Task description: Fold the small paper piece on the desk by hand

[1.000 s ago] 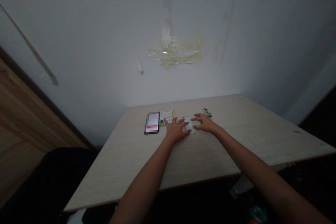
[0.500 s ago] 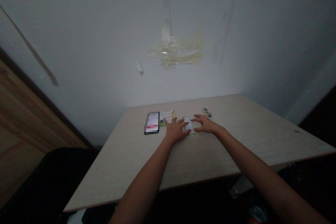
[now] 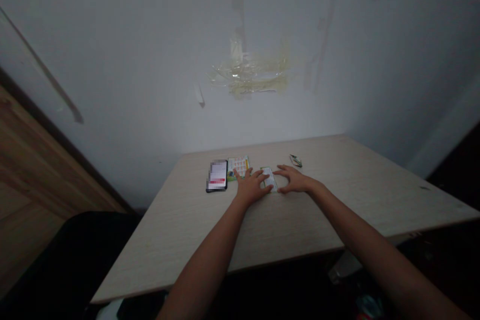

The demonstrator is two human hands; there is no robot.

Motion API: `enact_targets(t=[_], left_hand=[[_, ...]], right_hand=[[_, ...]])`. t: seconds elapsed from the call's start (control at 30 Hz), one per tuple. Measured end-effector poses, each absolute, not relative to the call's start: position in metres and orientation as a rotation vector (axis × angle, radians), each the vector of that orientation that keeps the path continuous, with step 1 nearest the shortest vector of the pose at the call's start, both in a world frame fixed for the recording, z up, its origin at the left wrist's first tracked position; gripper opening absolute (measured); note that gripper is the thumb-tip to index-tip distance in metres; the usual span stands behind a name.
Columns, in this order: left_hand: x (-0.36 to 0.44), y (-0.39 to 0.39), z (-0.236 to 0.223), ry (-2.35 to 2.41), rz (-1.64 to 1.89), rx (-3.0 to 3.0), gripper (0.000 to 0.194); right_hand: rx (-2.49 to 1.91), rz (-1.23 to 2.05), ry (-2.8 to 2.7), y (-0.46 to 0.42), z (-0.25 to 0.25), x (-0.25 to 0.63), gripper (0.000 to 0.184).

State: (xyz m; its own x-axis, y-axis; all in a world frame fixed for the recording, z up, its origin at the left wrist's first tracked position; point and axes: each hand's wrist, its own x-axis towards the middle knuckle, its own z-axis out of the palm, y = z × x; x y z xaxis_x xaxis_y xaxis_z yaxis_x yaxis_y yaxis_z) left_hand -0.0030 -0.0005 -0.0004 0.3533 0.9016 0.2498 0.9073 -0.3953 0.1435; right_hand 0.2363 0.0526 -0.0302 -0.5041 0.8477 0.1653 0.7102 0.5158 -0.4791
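A small printed card or leaflet (image 3: pixel 270 180), pale with lines of text, lies flat on the table between my hands. My left hand (image 3: pixel 250 187) has its fingers spread, with the thumb and fingertips on the card's left side. At the card's right edge, my right hand (image 3: pixel 294 179) is also spread, its fingertips beside or touching that edge; I cannot tell which. Left of my left hand lies a colourful printed sheet (image 3: pixel 239 164), partly covered by the fingers. A phone (image 3: pixel 217 176) with a lit screen rests against that sheet's left side.
A small folded paper piece (image 3: pixel 295 160) lies behind my right hand. The light wooden table (image 3: pixel 356 185) meets a wall with old clear tape (image 3: pixel 258 75). A dark chair-like shape (image 3: pixel 86 250) stands at the left, beside a wooden panel (image 3: pixel 33 175).
Almost nothing differs. My right hand has shifted very slightly toward the card's right edge; my left hand, the phone and the papers stay where they were.
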Motion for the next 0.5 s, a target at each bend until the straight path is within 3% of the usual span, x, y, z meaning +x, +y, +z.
enact_targets(t=[0.2, 0.5], left_hand=[[-0.0026, -0.0011, 0.0001, -1.730, -0.443, -2.569, 0.050], [-0.0033, 0.0006, -0.0003, -1.744, -0.450, -2.547, 0.048]], right_hand=[[-1.262, 0.470, -2.392, 0.0490, -0.0296, 0.2373, 0.085], [-1.114, 0.400, -2.378, 0.0436, -0.0227, 0.2326, 0.066]])
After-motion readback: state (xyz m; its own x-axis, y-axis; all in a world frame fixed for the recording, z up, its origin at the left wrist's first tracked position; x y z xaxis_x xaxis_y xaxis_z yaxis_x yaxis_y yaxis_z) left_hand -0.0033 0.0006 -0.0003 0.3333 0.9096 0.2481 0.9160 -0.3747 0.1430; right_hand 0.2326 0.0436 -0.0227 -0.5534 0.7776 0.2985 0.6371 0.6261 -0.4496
